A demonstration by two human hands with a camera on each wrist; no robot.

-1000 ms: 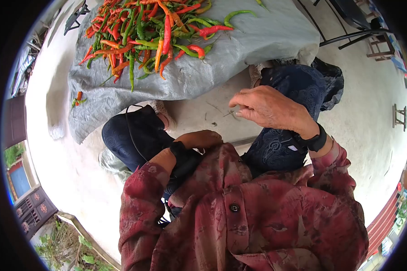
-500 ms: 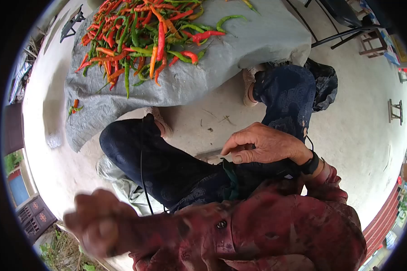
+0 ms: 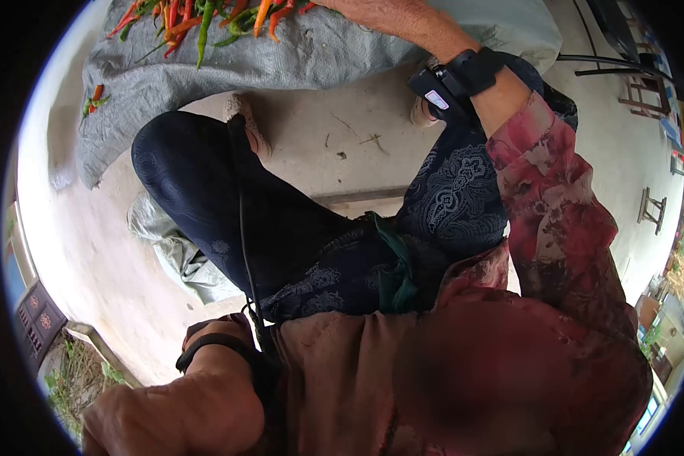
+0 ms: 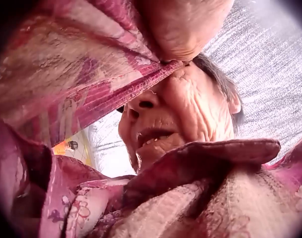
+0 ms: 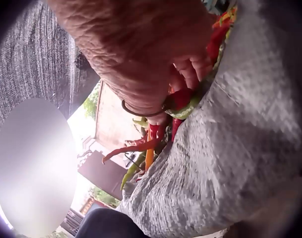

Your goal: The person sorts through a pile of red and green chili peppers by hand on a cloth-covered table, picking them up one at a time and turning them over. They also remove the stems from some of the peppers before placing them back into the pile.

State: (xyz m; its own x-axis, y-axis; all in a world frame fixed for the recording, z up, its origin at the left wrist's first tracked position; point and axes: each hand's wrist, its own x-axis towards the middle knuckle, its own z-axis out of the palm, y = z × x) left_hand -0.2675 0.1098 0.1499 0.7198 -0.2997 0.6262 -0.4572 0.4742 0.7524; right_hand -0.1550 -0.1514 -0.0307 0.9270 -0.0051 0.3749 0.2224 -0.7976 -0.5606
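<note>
A pile of red, orange and green chili peppers (image 3: 197, 19) lies on a grey woven sheet (image 3: 304, 68) at the top of the head view. My right hand (image 3: 391, 14) reaches over the sheet, its fingers cut off by the frame edge. In the right wrist view, that hand's thumb and curled fingers close around a red chili pepper (image 5: 180, 99) with a green cap, among others at the pile's edge. My left hand (image 3: 175, 414) is raised close at the lower left. The left wrist view shows it pinching gathered cloth of the floral shirt (image 4: 106, 84).
One short chili piece (image 3: 95, 99) lies apart at the sheet's left corner. A black cord (image 3: 245, 220) hangs over the dark trousers (image 3: 273, 205). Crumpled plastic (image 3: 182, 251) is beside the left leg. A black metal-legged chair (image 3: 615, 64) and a small wooden stool (image 3: 652, 211) stand at the right.
My left hand has come up from the lap to the lower left and grasps the shirt. The right hand has moved from the right thigh out to the peppers. The head view has tilted down.
</note>
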